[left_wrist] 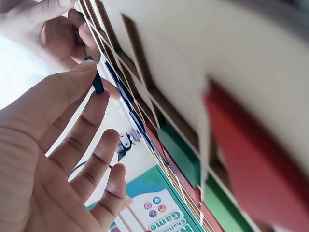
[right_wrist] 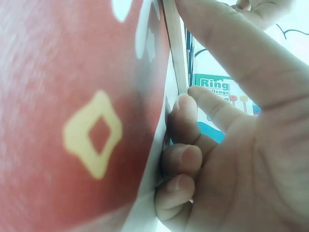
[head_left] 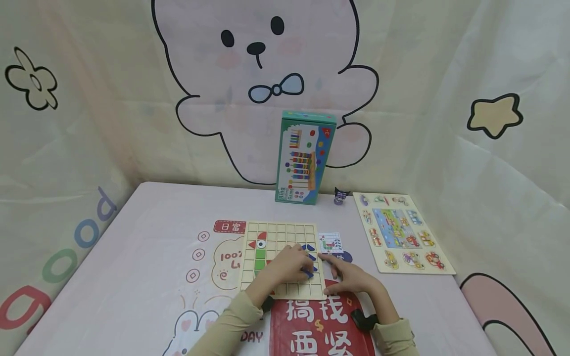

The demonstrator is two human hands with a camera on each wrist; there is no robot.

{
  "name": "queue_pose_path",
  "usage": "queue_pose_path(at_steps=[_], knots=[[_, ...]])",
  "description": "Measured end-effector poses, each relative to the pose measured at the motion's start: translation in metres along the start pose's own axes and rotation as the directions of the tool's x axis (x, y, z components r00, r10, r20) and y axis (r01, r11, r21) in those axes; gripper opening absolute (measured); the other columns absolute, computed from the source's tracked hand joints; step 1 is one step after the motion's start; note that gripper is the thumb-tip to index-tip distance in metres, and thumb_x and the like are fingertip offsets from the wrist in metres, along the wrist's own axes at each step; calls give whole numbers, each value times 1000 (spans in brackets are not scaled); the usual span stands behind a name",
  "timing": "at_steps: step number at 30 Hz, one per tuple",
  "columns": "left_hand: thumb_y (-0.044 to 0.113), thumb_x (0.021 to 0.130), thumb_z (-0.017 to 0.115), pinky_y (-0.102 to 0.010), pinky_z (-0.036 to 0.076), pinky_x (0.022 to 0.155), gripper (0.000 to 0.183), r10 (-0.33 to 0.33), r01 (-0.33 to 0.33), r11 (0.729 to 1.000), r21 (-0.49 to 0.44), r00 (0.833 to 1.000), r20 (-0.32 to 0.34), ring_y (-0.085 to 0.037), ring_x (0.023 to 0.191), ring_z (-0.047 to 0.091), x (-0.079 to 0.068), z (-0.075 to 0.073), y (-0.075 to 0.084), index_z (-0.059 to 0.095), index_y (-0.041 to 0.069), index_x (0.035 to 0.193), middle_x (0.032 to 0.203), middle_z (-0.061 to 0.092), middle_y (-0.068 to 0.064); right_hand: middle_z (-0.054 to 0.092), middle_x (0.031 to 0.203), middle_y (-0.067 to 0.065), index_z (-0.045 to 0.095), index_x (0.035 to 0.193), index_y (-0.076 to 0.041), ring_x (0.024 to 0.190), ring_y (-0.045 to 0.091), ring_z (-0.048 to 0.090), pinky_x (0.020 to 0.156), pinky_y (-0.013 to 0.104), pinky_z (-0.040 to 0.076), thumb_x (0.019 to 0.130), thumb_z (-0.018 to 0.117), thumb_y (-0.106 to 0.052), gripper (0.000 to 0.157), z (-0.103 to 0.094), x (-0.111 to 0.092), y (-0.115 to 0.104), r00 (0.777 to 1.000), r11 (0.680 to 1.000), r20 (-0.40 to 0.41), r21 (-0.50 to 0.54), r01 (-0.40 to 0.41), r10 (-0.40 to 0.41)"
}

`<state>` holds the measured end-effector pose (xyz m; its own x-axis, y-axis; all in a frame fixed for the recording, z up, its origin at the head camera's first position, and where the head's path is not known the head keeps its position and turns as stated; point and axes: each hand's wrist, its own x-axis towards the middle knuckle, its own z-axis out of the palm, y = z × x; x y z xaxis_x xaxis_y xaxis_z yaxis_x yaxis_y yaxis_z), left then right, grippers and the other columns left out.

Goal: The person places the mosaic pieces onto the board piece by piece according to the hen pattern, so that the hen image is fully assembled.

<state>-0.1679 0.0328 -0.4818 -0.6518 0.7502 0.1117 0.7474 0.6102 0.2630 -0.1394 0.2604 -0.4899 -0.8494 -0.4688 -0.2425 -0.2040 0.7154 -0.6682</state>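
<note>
My left hand (head_left: 288, 264) is over the wooden grid board (head_left: 291, 291), pinching a small blue piece (left_wrist: 98, 82) between thumb and fingertip. The other fingers of that hand are spread in the left wrist view. Several blue pieces (head_left: 315, 269) lie in the board's cells by its right side. At the board's left are green squares (head_left: 260, 264), red triangles (head_left: 262, 235) and an eye piece (head_left: 261, 244). Part of the grid is hidden under my left hand. Along the right edge of the board, my right hand (head_left: 354, 278) touches it with spread thumb and index finger, the other fingers bent beside it.
A small pattern card (head_left: 330, 243) lies right of the board. Farther right is a picture puzzle board (head_left: 371, 247). Behind stand a green game box (head_left: 304, 158) and a small purple figure (head_left: 340, 196). The printed tablecloth (head_left: 147, 257) lies beneath everything.
</note>
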Motion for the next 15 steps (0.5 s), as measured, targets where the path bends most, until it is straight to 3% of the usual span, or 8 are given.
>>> queue_pose_path(at_steps=[15], knots=[[28,77,73,-29,40,77,7,19,-21,993,115,1000,20,-8,87,49,8,7,14,72,32,82,84,63,17,46,83,4,34,143,-23,65,11,42,55,23,39,70,78,-41,87,1,1,0,999,999,-7,-12,-33,33]])
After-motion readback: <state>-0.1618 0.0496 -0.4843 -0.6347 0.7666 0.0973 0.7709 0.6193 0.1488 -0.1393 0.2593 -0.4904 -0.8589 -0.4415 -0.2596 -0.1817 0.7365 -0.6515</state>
